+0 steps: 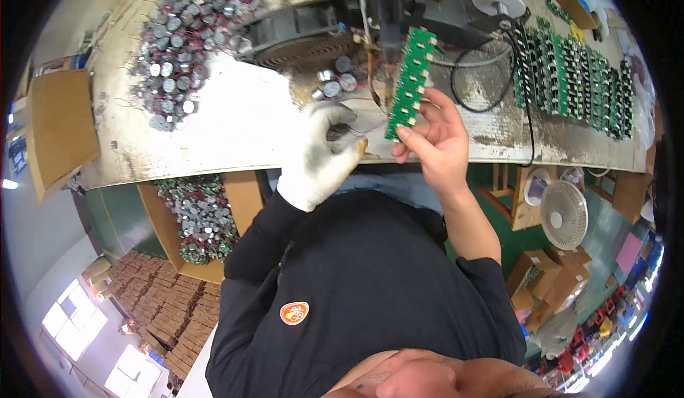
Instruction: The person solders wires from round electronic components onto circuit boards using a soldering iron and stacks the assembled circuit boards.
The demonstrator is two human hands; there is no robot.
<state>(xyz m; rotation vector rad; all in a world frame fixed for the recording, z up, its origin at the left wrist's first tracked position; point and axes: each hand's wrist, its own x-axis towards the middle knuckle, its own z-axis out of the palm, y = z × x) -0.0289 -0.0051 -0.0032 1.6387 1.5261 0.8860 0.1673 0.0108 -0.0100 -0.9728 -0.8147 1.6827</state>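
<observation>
Along the left of the bench, I see a broad heap of round grey components point(178, 49) with red wires, probably spread there to lie within easy reach of the left side. Below the bench edge, a carton point(249, 199) holds more such pieces; its walls seem to keep them from spilling. Further right, the gloved left hand point(318, 152) has its thumb and fingers curled around a small dark grey part point(340, 130), mostly hidden; I take the glove as protection. A few loose components point(335, 85) lie just beyond it. An upright metal rod point(365, 13) comes down near the green circuit-board strip point(411, 81). The bare right hand point(443, 149) pinches this strip by its lower end, thumb on top, which I judge leaves most of its face clear. Past a white spool point(496, 1), similar boards point(577, 85) stand in close rows, likely ranked so to save space.
</observation>
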